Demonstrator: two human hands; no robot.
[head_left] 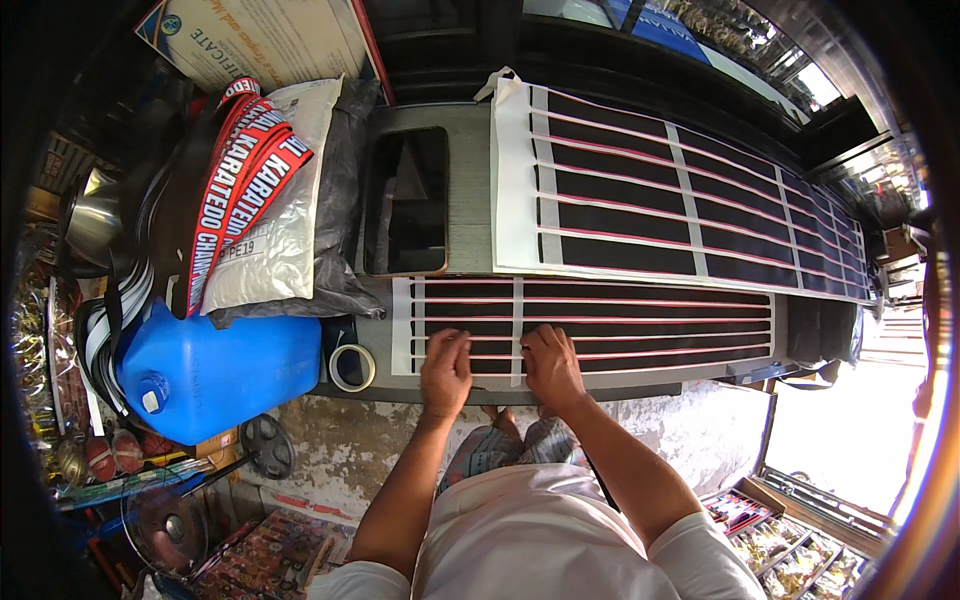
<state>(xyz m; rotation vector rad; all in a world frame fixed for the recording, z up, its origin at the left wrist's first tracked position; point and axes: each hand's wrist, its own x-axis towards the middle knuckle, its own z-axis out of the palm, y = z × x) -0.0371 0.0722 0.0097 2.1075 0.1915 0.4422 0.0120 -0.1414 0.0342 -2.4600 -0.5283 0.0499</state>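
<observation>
A long white sheet [401,330] lies along the near edge of the grey table, with black ribbon strips [640,328] edged in red and white laid lengthwise on it. A pale tape band [517,300] crosses these strips. My left hand [446,372] rests over the nearest strips, left of the band, its fingers bent and pressed together. Just right of the band, my right hand [553,366] is curled, fingertips down at the band and the strips. Whatever the fingertips pinch is hidden beneath them.
Behind lies a larger sheet of similar strips [620,190]. A dark phone [407,200] lies left of it. Further left are a wrapped white package [285,200] under a red printed ribbon [240,190], a blue jerrycan [225,370] and a tape roll [352,368] at the near edge.
</observation>
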